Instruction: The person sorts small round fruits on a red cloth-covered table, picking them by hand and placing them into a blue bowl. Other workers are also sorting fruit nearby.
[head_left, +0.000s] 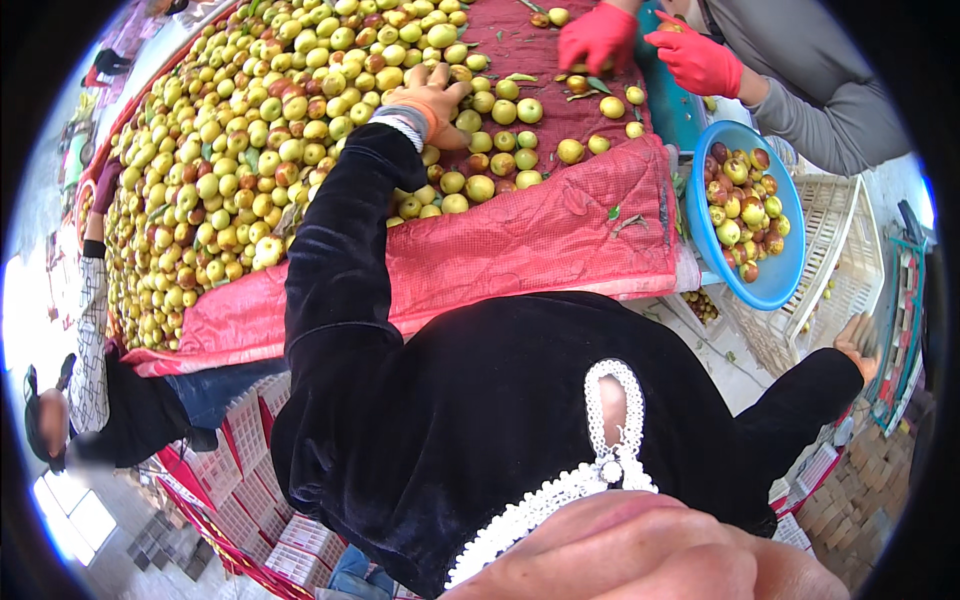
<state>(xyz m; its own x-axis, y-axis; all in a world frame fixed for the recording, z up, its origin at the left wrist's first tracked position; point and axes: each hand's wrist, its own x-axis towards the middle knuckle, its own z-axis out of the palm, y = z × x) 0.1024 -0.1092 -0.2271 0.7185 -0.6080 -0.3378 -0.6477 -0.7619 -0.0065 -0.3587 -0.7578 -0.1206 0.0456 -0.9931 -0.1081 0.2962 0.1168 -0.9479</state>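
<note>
My left hand (431, 105), wearing what looks like a tan glove with an orange cuff, lies on the green and reddish jujubes (315, 105) with its fingers spread. Those fruits form a wide heap on a table covered with red quilted cloth (525, 232). Around and below the palm, loose jujubes (480, 187) are scattered on the cloth; the palm's underside is hidden. Out to the right, my right hand (859, 345) is blurred, fingers extended, with nothing seen in it. It is nearest to white plastic crates (847, 277).
A blue basin (699, 225) of redder jujubes stands at the table's right corner. Opposite, a co-worker's red-gloved hands (596, 37) handle fruit. Another person (90, 337) reaches in at the left. White crates (247, 450) are stacked behind me.
</note>
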